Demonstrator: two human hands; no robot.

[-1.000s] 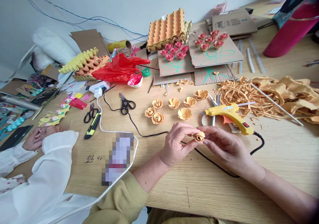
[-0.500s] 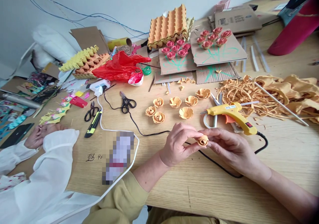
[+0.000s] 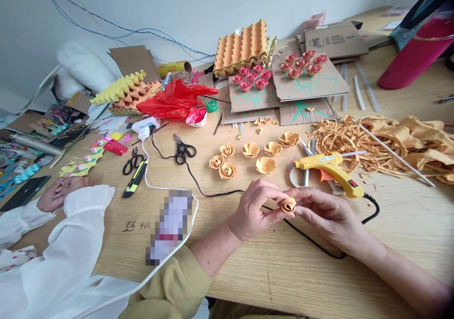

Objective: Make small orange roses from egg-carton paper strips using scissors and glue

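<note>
Between the fingertips of my left hand (image 3: 256, 208) and my right hand (image 3: 328, 215) is a small, tightly curled orange rosebud (image 3: 288, 204), its swirled centre facing me. Both hands are closed in a pinch, one at each side of it. Past my left hand, several orange paper-pulp flowers lie on the table, among them a wide cup-shaped flower (image 3: 266, 165) and a rose with a curled middle (image 3: 227, 170). A yellow hot glue gun (image 3: 331, 167) rests on its side beyond my right hand, nozzle pointing left.
Orange scraps (image 3: 336, 137) heap at the right. Black scissors (image 3: 184, 151), a utility knife (image 3: 135, 179) and a power strip (image 3: 146, 126) lie left. Red flowers stand on cardboard (image 3: 308, 84) near egg trays (image 3: 241, 47). At the left sits a co-worker in a white sleeve (image 3: 76, 224).
The camera view has tipped slightly, so the table things sit a little lower in the picture. My hands keep the rosebud in nearly the same place and grip.
</note>
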